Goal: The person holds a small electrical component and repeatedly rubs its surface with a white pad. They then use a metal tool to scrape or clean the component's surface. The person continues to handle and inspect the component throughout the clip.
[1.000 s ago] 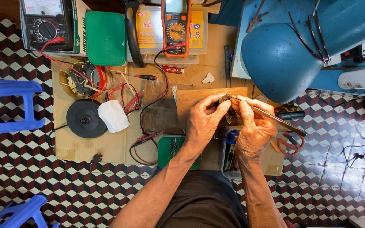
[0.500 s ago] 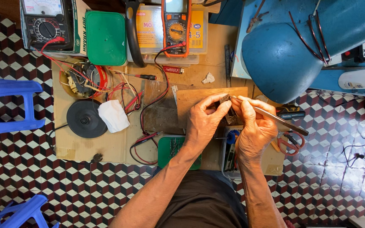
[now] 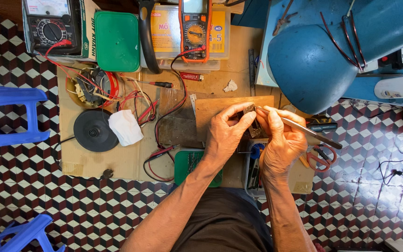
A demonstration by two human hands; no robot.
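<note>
Dark small part (image 3: 249,113) pinched in left hand (image 3: 226,133) grip above brown board (image 3: 211,112) on worktop | right hand (image 3: 281,140) grip closed on metal tweezers (image 3: 299,127), tip at the part | versus earlier frames: both hands and part unmoved, tweezers angle unchanged | orange multimeter (image 3: 194,29) behind.

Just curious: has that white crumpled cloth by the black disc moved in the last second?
No. The white cloth lies against the black disc as before.
</note>
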